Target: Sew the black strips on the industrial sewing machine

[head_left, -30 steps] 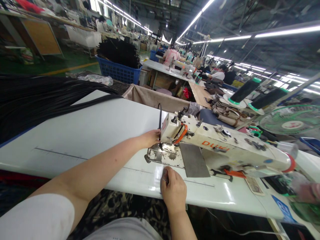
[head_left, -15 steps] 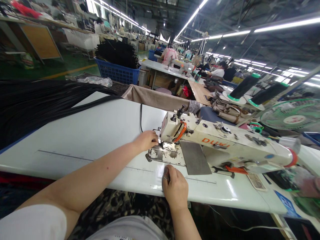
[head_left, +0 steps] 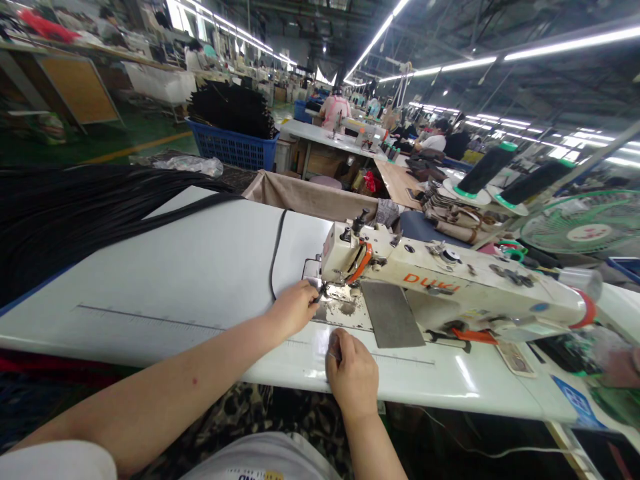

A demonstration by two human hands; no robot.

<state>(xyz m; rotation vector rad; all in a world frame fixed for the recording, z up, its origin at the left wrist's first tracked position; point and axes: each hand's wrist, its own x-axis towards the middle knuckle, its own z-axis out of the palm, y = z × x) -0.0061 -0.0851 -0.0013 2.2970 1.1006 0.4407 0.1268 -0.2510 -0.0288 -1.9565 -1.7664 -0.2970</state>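
My left hand is beside the needle end of the white sewing machine, fingertips pinched on a narrow black strip. The strip curves from those fingers across the tabletop to its back edge. My fingers partly hide the strip's end by the presser foot. Near the table's front edge, my right hand rests curled with thumb and fingers together. Something greyish shows at its thumb, too unclear to name. Between the hands and the machine arm lies the worn metal needle plate.
A heap of long black strips covers the table's left end. A brown cloth-lined trough runs behind the table. A blue basket holds black pieces. Black thread cones and a green fan stand at right.
My left hand has come slightly towards me, drawing the black strip, which now bows farther left and shows more length. My right hand has stayed nearly still.
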